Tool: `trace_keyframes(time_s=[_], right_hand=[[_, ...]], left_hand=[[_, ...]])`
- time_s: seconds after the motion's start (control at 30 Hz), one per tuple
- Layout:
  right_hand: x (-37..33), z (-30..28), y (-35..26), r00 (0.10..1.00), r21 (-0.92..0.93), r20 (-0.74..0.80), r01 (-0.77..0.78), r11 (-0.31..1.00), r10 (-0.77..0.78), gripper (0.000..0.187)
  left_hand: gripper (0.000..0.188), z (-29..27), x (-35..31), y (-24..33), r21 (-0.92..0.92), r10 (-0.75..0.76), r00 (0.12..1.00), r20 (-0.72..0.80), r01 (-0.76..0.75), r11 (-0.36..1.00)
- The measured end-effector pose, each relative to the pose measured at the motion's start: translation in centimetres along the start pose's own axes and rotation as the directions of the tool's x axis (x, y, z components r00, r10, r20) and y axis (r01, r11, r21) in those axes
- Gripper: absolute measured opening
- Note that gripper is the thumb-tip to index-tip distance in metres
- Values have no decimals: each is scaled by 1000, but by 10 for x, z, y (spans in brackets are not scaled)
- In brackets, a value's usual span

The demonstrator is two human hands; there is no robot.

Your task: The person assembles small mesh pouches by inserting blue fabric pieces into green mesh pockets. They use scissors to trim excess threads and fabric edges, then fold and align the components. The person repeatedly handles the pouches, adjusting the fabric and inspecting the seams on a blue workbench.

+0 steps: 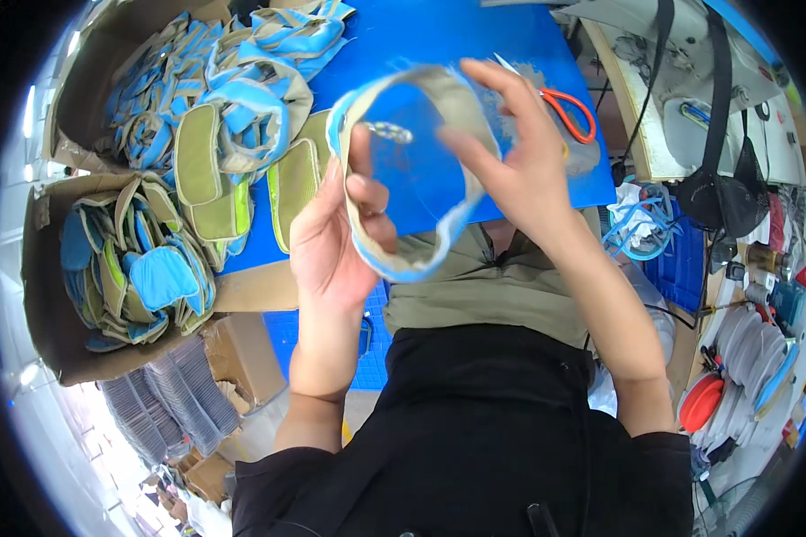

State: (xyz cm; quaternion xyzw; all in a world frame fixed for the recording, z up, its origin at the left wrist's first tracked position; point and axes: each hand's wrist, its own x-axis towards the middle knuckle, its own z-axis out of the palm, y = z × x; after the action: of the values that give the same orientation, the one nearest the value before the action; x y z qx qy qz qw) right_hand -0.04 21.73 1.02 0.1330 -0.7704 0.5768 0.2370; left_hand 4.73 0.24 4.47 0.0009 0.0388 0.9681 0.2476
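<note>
Holding up one band (452,103) as an open ring above the near edge of the desk (376,40), gripped at its left side by the curled left hand (331,234) and flanked at its right by the right hand (524,174), spread wide, too blurred to tell whether touching. Already looped, seemingly, but not yet set down. With more bands (304,42) heaped toward the desk's far left corner and green pads (199,154) along its left edge, probably far from through the lot.
</note>
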Motion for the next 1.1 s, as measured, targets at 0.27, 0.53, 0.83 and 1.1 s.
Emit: trace_keyframes(time_s=[0.27,0.53,0.83,1.1], right_hand=[[6,3,6,934,328,289,-303,895,210,24],[-8,-13,-12,862,325,366,-472,820,351,25],[-11,-10,-4,867,452,272,-499,739,418,30],[1,-44,68,813,594,-77,-428,681,578,26]], left_hand=[[44,-6,-3,-3,-1,1,1000,-4,-1,1000],[40,-48,14,-3,83,-62,995,-73,68,994],[35,-58,10,-6,243,18,976,-215,36,969],[24,-54,8,6,-4,1,986,-170,-2,1000]])
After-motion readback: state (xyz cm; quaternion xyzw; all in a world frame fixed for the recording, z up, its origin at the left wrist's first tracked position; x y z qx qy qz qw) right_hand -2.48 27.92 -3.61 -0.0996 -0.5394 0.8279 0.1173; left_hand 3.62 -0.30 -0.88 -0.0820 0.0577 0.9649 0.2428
